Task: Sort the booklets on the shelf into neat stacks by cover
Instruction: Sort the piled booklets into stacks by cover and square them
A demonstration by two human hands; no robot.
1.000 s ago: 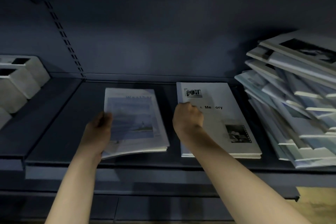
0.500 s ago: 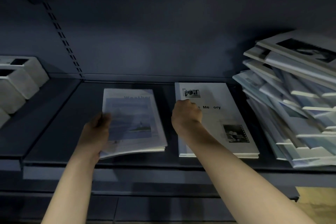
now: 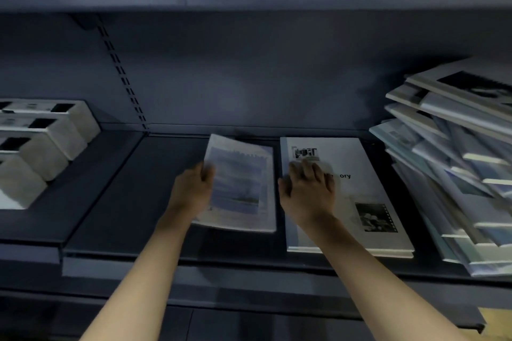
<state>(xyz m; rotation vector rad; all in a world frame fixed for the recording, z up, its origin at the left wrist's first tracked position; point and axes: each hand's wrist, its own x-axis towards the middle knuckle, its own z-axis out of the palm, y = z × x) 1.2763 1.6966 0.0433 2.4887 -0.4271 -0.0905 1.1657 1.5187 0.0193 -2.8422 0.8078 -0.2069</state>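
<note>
My left hand (image 3: 191, 191) grips the left long edge of the blue-cover booklets (image 3: 239, 184), thumb over the top, and tilts that edge up from the shelf (image 3: 133, 202); my right hand (image 3: 306, 192) lies on the white-cover stack (image 3: 343, 194) with the fingers spread and almost straight, holding nothing; the two piles are just beside each other, both with the long axis running from 6 to 12 o'clock, so the blue one lies at 3 o'clock from my left hand; I judge I must square it parallel to the white one; at 3 o'clock of my right hand, well apart, the unsorted heap (image 3: 454, 174) leans in disorder, so the right hand is nearer to it; at 9 o'clock stand pale boxes (image 3: 47, 141), their dark openings show nothing I can tell.
</note>
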